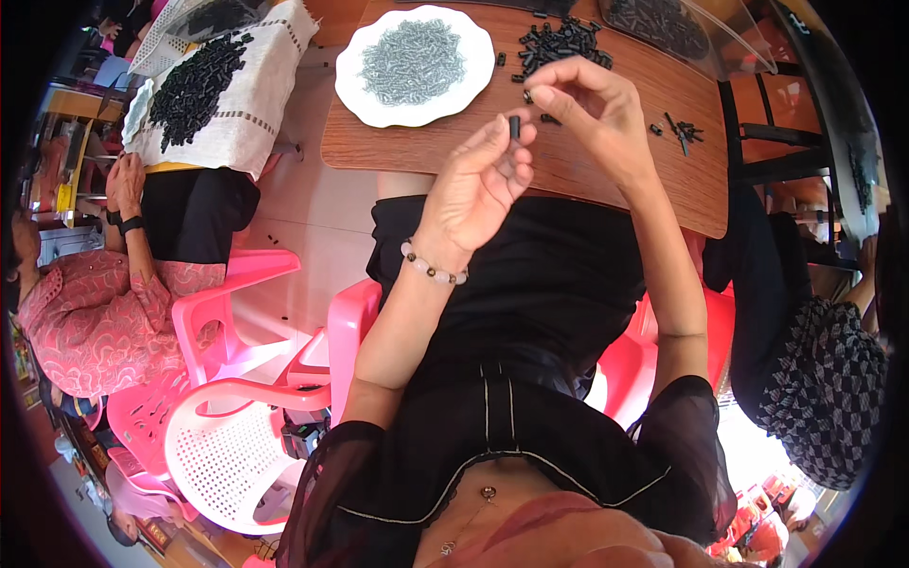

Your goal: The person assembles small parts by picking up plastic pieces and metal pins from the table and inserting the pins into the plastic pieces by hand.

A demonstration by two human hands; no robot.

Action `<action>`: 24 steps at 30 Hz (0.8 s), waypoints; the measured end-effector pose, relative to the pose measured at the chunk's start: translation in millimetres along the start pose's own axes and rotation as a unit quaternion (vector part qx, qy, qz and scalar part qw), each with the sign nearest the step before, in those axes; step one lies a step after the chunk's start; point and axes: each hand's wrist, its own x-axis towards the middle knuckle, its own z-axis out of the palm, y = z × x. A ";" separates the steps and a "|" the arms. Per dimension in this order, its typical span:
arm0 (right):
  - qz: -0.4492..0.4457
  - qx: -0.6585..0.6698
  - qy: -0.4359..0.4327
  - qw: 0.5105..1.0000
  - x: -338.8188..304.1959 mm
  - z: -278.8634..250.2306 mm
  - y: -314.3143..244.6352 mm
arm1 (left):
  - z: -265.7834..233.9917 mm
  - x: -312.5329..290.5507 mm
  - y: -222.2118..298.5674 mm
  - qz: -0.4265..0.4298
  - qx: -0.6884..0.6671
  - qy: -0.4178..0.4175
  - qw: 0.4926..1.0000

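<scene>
Left fingers [490, 142] hold black tube [515, 128] at tips.

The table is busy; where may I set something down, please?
The table is bare between the right forearm, loose black parts and near-right corner, and between parts and the black pile. White plate and pile crowd the far side.

The tube [514, 127] you hold is black; the small piece [528, 97] near it looks dark and brassy. Your table [682, 180] is reddish brown with wood grain. Toward its far left corner, your plate [348, 83] is white under silvery grey bits [414, 62]; the pile [566, 45] at the far edge is black. Your bracelet [440, 275] mixes pale pink and dark beads.
</scene>
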 end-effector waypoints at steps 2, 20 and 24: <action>0.038 0.017 -0.006 0.999 -14.5 -3.5 -2.7 | -2.6 -4.2 -9.3 -0.021 -0.017 0.012 1.000; 0.018 -0.029 0.000 0.999 -63.8 -10.0 -15.7 | -2.6 -17.3 -43.7 0.089 0.119 -0.036 0.988; -0.072 -0.129 -0.004 0.989 -69.5 -8.5 -19.4 | -4.8 -23.3 -46.9 0.019 0.045 0.002 0.999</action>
